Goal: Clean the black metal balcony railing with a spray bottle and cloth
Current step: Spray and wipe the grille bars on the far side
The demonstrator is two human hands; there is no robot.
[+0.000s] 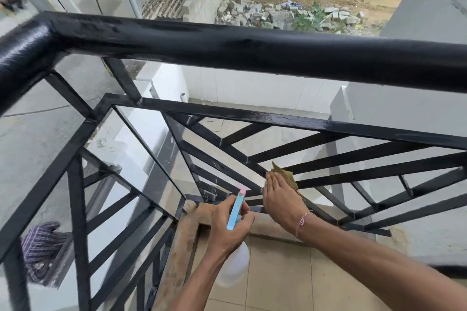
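Observation:
The black metal railing (252, 50) fills the view, with a thick round top rail and slanted flat bars below it. My left hand (228, 228) grips the neck of a white spray bottle (235, 267) with a light blue and pink spray head, low near the railing's corner. My right hand (280, 199) lies flat with straight fingers on an olive-brown cloth (285, 175), pressing it against the slanted lower bars. Most of the cloth is hidden under the hand.
A striped purple cloth (40, 247) hangs on the left section of railing. Beige floor tiles (278, 283) lie below my arms. A grey wall (417, 83) stands at right. Far below are a white wall, bare ground and rubble.

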